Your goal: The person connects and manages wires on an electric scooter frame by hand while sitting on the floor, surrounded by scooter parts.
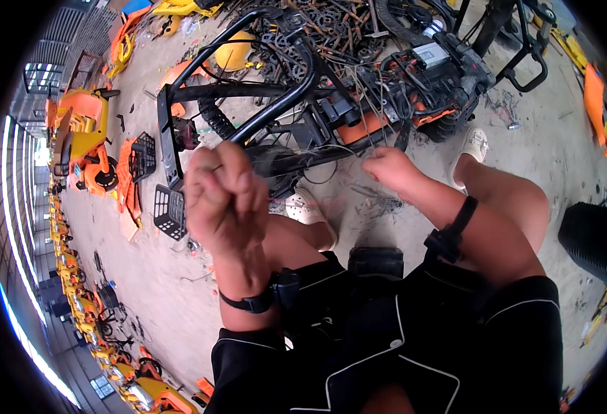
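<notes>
In front of me lies a stripped scooter frame of black tubing, with orange panels and exposed wiring. My left hand is raised close to the camera beside the frame's near left end, its fingers curled tight. What it holds, if anything, is too blurred to make out. My right hand is closed in a pinch just below the frame's lower bar. Thin cables run from the frame down to its fingertips. A grey box-like part sits among loose wires on the frame's right part.
A heap of dark metal parts lies behind the frame, near a yellow rounded shell. Black baskets and orange panels lie at left, near a yellow-orange scooter. A black ribbed object stands at right.
</notes>
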`<state>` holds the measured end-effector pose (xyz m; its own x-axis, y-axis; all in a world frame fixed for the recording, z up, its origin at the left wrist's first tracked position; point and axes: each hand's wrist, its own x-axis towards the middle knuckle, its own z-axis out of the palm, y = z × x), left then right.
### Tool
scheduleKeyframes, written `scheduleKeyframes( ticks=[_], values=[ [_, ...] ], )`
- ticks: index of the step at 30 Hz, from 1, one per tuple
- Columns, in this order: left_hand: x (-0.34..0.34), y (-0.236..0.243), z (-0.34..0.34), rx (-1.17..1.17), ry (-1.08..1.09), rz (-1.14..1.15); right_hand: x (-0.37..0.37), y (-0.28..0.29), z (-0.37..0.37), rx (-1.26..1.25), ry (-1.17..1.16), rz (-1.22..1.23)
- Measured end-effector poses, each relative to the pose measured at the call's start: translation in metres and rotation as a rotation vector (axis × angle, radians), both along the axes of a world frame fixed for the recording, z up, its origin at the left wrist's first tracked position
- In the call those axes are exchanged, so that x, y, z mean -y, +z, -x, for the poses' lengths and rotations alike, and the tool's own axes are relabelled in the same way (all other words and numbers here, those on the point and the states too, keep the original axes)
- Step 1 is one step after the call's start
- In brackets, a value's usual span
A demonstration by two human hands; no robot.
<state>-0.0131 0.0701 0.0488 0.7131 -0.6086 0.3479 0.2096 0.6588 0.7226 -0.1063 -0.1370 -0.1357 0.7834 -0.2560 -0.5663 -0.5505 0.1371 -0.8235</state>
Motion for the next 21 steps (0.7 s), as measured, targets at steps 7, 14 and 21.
scheduleKeyframes(
  ticks=[7,14,21],
  values=[
    [0.002,-0.017,-0.004,0.035,-0.041,-0.188,0.023,0.087,0.005,0.350,0.161,-0.532],
    [0.011,-0.020,0.003,-0.005,-0.125,-0.185,0.031,0.123,0.003,0.499,0.218,-0.552],
    [0.015,-0.025,-0.003,-0.038,-0.204,-0.181,0.034,0.127,-0.005,0.507,0.233,-0.501]
  ],
)
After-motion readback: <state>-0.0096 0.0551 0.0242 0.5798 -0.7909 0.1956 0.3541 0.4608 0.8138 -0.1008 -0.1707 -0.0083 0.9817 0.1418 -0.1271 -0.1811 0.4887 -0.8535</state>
